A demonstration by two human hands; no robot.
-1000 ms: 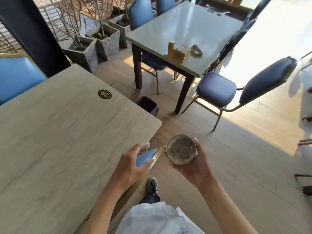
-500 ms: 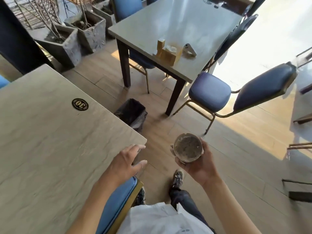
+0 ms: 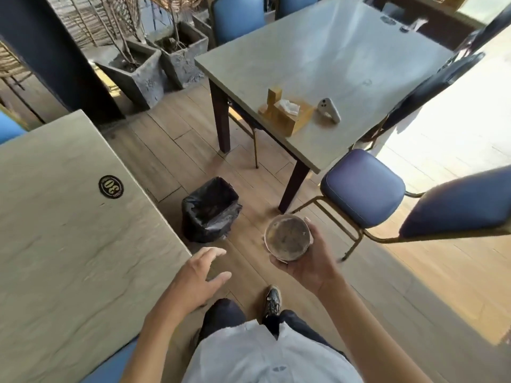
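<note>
cup (image 3: pixel 287 236), round, grimy inside, in right hand (image 3: pixel 309 268)

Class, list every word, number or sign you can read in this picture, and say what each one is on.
"30": on the round black badge on the near table, turned sideways.
Small lettering round the badge's rim: too small to read.
Mark on the white shirt: too blurred to read.
The cup: no text shows.
</note>
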